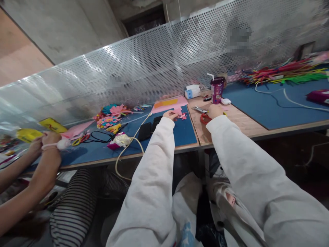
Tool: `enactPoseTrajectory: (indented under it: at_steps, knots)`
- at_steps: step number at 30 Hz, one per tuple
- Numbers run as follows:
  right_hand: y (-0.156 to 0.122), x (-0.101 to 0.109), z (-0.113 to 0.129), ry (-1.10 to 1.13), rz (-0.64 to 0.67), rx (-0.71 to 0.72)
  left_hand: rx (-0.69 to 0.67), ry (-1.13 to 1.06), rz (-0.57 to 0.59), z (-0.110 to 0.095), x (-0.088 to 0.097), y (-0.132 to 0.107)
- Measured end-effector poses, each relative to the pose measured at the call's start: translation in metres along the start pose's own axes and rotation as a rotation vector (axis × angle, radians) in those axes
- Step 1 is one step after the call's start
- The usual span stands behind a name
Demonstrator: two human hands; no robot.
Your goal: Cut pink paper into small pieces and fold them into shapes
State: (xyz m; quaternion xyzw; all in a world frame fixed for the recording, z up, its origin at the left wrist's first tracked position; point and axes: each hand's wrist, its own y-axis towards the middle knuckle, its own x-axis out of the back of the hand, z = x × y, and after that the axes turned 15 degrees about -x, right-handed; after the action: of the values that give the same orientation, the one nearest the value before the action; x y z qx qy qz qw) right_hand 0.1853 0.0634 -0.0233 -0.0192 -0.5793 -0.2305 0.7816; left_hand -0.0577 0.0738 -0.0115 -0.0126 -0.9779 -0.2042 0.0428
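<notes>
My left hand point(170, 114) is closed, pinching a small pink piece point(177, 110) over the blue mat; whether it is paper or felt I cannot tell. A pink flower-like cutout point(183, 116) is right beside those fingers. Over the wooden part of the table, my right hand point(215, 110) is closed around a pair of scissors point(205, 118) with red handles. Their metal blades point left, toward my left hand. The fingers of the right hand are mostly hidden behind its back and the white sleeve. A bit of yellow shows at its right edge.
Pink sheets point(169, 103) lie behind my left hand, a dark phone point(145, 131) left of it. Beyond my right hand stand a purple cup point(217, 91) and a tissue pack point(192, 92). A cable point(125, 147) hangs over the edge. Another person's hands point(50, 139) work at left.
</notes>
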Motion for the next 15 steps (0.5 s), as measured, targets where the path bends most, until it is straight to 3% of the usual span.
enactPoseTrajectory:
  at_steps: [3,6,10,15]
  knots:
    - [-0.013,0.014,0.003,-0.027,0.054,-0.115,0.012,-0.042,0.017,0.003,0.001,0.002]
    - [-0.024,0.025,0.007,-0.025,0.07,-0.143,0.027,-0.08,0.026,0.005,0.001,0.002]
    - [-0.03,0.029,0.01,-0.033,0.013,-0.166,0.031,-0.112,0.049,0.008,0.001,0.001]
    - [-0.031,0.029,0.012,-0.101,0.058,-0.165,0.009,-0.065,0.096,0.005,0.003,-0.001]
